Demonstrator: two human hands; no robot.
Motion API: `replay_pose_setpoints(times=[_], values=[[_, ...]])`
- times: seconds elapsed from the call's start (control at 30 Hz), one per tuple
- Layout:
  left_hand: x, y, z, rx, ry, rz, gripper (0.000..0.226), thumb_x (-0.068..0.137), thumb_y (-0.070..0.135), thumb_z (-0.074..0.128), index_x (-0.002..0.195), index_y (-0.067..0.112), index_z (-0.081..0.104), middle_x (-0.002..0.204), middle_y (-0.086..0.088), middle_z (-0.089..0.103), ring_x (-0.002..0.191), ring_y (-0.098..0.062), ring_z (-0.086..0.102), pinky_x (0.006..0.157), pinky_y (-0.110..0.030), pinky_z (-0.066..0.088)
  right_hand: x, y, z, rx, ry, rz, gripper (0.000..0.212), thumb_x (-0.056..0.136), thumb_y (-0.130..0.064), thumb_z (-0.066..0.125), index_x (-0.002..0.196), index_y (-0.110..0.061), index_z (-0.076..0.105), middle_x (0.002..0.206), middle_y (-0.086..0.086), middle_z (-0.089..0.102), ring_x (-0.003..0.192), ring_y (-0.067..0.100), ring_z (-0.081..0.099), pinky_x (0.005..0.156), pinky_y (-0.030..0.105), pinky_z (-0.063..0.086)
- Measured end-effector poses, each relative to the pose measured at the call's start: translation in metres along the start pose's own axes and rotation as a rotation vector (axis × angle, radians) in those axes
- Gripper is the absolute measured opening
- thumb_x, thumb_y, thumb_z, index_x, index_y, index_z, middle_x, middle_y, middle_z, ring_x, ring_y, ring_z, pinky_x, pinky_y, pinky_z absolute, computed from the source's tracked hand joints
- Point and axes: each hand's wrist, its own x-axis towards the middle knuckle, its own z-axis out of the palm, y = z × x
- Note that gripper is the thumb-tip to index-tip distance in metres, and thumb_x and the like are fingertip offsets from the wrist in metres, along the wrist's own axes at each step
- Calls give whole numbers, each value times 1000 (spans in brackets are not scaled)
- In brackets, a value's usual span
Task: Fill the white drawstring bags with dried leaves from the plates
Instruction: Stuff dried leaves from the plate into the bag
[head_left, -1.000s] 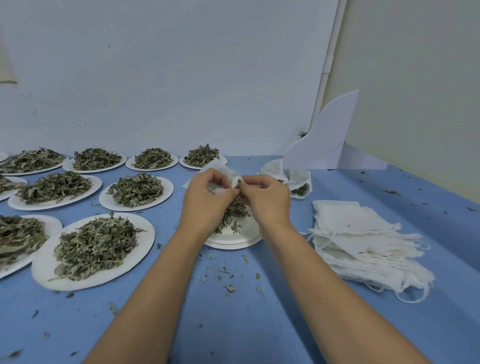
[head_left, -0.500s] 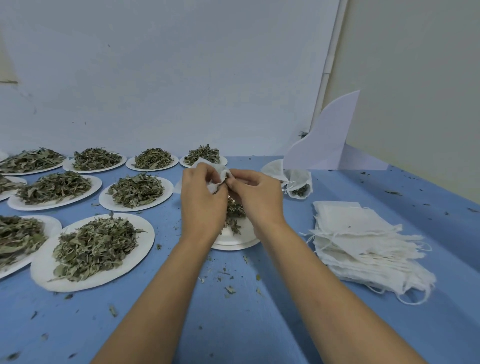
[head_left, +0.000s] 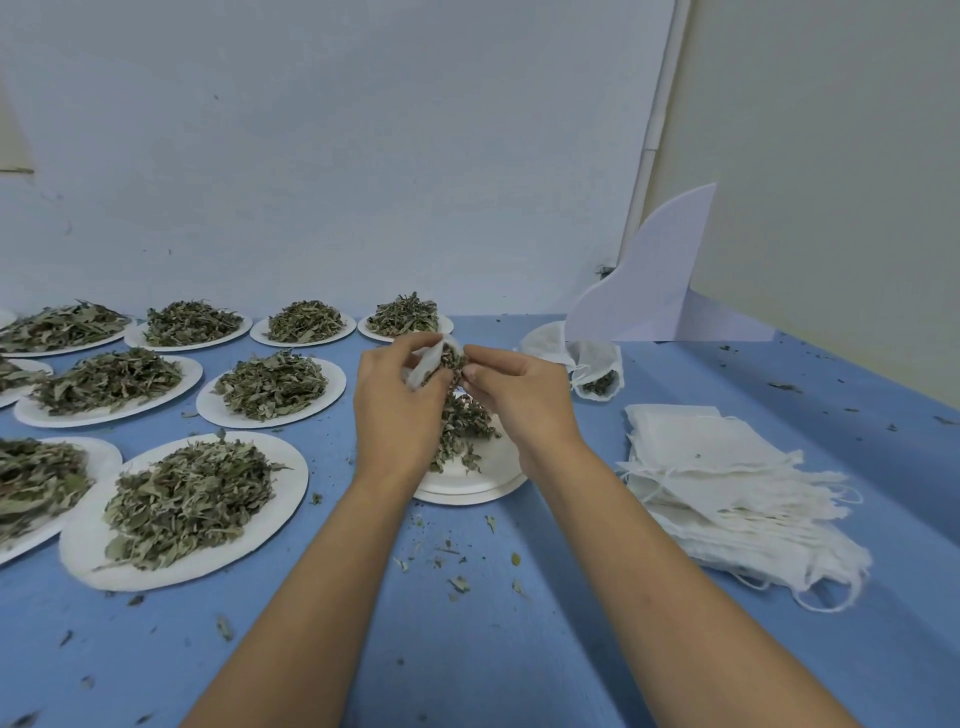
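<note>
— What colour is the surface (head_left: 493, 665)?
— Plain blue, flecked with dark leaf crumbs (head_left: 460, 583).
— And the plates (head_left: 83, 551)?
— White, under dull olive-green dried leaves (head_left: 187, 493). The stacked drawstring bags (head_left: 727, 478) are white too.

I see open blue table (head_left: 467, 649) across the lower middle of the frame, only leaf crumbs (head_left: 460, 583) on it. Plates of leaves (head_left: 288, 483) crowd the left with narrow gaps. A stack of empty bags (head_left: 727, 467) blocks the right; an upright white card (head_left: 660, 280) and filled bags (head_left: 597, 364) close the upper right.
</note>
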Motion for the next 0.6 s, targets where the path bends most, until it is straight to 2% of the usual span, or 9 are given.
replay_pose_setpoints(times=[0.07,0.13,0.23,0.3,0.33,0.4,0.47,0.53,0.6], values=[[0,1,-1,-19,-12,-12,29,87,17,66,113,30,65,110,2,52,86,0,55,68,-1,40,0,-1,-2,19,1,-1,17,82,1,68,88,-15,73,86,6,73,85,18,70,85,27,55],[0,2,-2,-52,-32,-40,30,86,20,67,113,32,66,109,9,51,93,-1,56,70,-2,42,-1,-3,-4,40,-10,5,18,81,1,70,82,-16,72,83,6,72,81,18,70,81,24,56],[-1,5,1,-112,-70,-89,25,85,24,68,108,34,66,110,12,51,103,-8,57,85,-18,47,-2,-3,-5,9,31,-24,17,79,1,71,80,-16,70,81,7,72,82,21,70,80,27,57],[-1,6,3,-135,-72,-120,20,84,28,68,104,34,66,115,5,53,103,-12,59,92,-30,49,-3,-3,-3,-122,96,-108,14,78,-3,73,82,-16,69,81,4,71,81,17,70,81,29,56],[-1,6,4,-143,-58,-132,18,84,30,68,101,34,65,117,1,55,102,-13,60,91,-32,50,-4,-2,-1,-185,119,-160,14,77,-5,73,84,-17,69,79,0,70,78,9,69,78,23,55],[0,6,4,-174,-4,-160,14,83,28,70,93,34,62,113,-4,59,99,-17,61,80,-29,51,-6,-2,3,-261,133,-236,17,77,-10,74,88,-20,68,76,-12,66,69,-6,61,67,9,48],[1,6,2,-223,50,-201,16,83,21,69,87,33,60,103,-1,62,94,-20,64,69,-27,50,-8,-1,6,-268,109,-246,19,76,-11,75,90,-22,68,76,-14,65,68,-8,59,60,3,43],[2,6,0,-285,84,-246,18,84,16,69,84,32,60,93,2,64,90,-21,65,73,-33,54,-9,-2,9,-240,61,-229,21,77,-9,74,92,-23,67,80,-14,66,73,-7,61,62,3,45],[4,6,-3,-353,108,-293,18,85,14,69,84,30,60,95,-3,65,89,-22,65,82,-41,55,-10,-3,11,-201,33,-205,22,79,-8,73,95,-23,67,86,-11,68,80,-1,64,71,10,50]])
